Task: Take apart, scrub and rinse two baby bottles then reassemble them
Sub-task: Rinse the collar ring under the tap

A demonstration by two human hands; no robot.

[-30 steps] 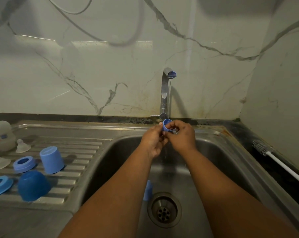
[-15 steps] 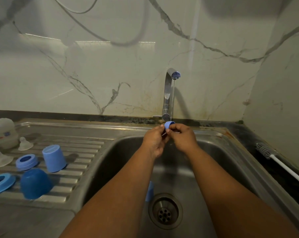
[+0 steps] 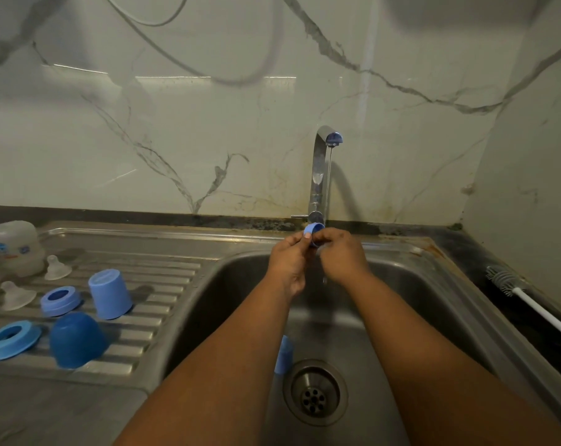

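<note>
While pinched between left hand [image 3: 287,263] and right hand [image 3: 340,255] under the tap's [image 3: 321,175] thin stream above the sink [image 3: 433,304], small blue cap [image 3: 314,231]: judged light, rigid, slick when wet, best clenched by its rim.

Setting, catalogued from the faucet [image 3: 319,175] as landmark.

- Faucet: chrome, upright, spout bent toward the viewer, a thin stream of water falling from its blue tip.
- Wall [image 3: 176,130], behind the faucet: pale glossy marble-look panels with grey veining; reflected strips of light left of the faucet; yellowish staining near the faucet's base.
- Side wall [image 3: 536,188], right of the faucet: same finish, meeting the back wall at a corner.
- Sink [image 3: 433,300], directly below the faucet: stainless steel basin, round drain [image 3: 314,393] at its bottom.
- Drainboard [image 3: 163,272], left of the faucet: ribbed steel.
- Countertop [image 3: 466,252], right of the faucet: dark, grimy strip along the wall.
</note>
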